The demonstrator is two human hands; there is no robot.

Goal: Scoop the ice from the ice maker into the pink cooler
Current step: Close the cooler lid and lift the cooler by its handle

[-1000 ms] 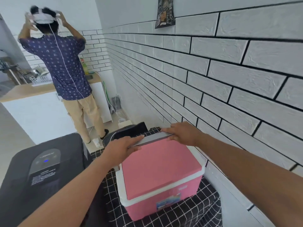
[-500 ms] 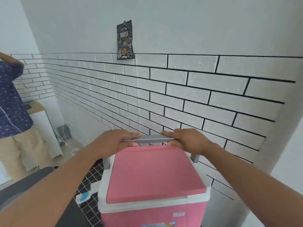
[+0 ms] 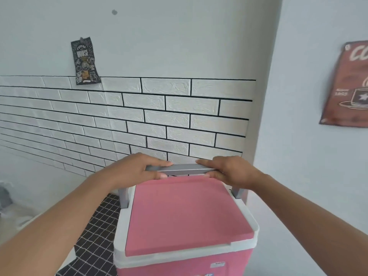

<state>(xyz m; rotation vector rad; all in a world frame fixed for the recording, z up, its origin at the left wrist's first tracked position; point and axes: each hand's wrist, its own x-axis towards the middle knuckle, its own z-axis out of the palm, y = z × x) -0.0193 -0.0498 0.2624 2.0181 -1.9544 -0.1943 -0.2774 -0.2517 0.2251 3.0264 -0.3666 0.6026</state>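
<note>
The pink cooler (image 3: 185, 214) fills the lower middle of the head view, its flat pink lid closed inside a white rim. Its grey handle (image 3: 185, 168) stands raised along the far edge. My left hand (image 3: 137, 169) grips the handle's left end, and my right hand (image 3: 231, 171) grips its right end. Both hands wrap the bar with fingers over the top. The ice maker is out of view.
A white brick-pattern wall (image 3: 159, 120) runs close behind the cooler. A plain white wall (image 3: 310, 156) with a red coffee sign (image 3: 348, 86) meets it on the right. A black grid-pattern cloth (image 3: 95, 232) lies left of the cooler. A small dark poster (image 3: 85, 61) hangs above.
The view has swung right and upward: the ice maker and the person at the left have left the frame. The cooler now sits higher and closer, both hands still on its handle.
</note>
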